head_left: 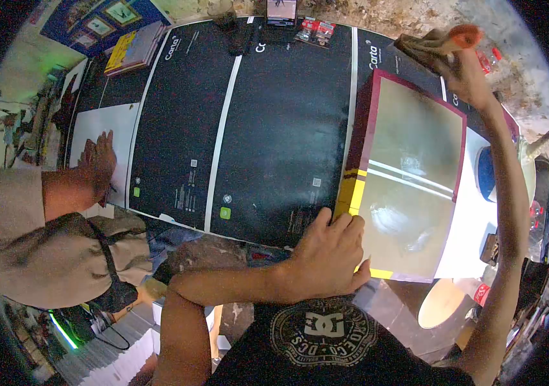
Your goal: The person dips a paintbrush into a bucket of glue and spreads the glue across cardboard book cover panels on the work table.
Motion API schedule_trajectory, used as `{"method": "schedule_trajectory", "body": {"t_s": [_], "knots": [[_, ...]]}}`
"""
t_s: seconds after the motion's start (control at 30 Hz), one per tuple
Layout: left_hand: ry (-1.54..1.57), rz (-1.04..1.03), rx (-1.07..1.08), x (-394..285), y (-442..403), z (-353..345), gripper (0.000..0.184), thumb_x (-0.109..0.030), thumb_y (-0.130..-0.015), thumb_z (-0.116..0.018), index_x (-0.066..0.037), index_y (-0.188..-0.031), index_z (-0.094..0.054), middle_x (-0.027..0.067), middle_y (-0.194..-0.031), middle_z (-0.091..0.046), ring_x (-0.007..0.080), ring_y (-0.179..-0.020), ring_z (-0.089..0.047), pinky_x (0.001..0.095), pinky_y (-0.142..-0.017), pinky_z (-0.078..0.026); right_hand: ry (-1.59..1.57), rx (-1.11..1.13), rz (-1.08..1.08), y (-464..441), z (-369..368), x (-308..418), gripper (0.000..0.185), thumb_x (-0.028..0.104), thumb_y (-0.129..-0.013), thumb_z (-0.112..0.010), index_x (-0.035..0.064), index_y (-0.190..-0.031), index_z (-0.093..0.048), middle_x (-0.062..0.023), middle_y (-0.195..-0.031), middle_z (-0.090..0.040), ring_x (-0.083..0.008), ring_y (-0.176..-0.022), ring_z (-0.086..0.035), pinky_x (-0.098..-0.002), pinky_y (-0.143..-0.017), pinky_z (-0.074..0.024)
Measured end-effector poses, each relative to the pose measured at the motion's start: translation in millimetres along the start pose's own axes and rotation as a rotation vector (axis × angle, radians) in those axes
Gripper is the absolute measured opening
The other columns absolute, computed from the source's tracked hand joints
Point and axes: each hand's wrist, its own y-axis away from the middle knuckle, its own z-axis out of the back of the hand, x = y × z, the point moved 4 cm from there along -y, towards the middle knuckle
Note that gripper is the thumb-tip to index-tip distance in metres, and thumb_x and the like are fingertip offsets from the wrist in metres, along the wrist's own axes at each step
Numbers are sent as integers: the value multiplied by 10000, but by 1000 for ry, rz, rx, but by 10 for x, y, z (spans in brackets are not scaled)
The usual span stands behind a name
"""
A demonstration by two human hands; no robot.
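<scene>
My left hand (330,254) is closed on the near left edge of a thick stack of sheets (409,128), its fingers curled against the yellow side. The top sheet is beige with a maroon border, two white stripes and shiny wet-looking patches. Beyond the stack's far right corner, my raised right hand (470,77) is wrapped round a brown brush-like tool (422,50) with an orange-red end. Its exact kind is hard to make out. The stack lies on black boards marked "Carta" (281,141).
At left, another person's hand (99,161) rests on a white sheet (117,119). Books (134,48) lie at the far left, a phone (281,11) and red packets (315,31) at the back. A blue-and-white tub (485,174) stands right of the stack.
</scene>
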Motion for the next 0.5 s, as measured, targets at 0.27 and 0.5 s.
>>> {"method": "schedule_trajectory", "body": {"t_s": [0.27,0.5], "knots": [[34,-9,16,23,15,-28,495,-413,-779,-531,37,-967,-618,128,-1003,-546,224,-892,-530,398,-756,-365,-298,392,-50,3,-161,235,344,91,-811,-620,30,-1143,-553,-139,-1099,-592,-249,-1047,-562,-350,-939,-418],[58,6,66,47,10,-42,542,-430,-779,-532,51,-1016,-609,126,-1057,-548,224,-918,-533,397,-769,-369,-444,398,39,230,-279,272,557,325,-802,-707,47,-1232,-489,-140,-1175,-544,-245,-1109,-499,-377,-994,-367]]}}
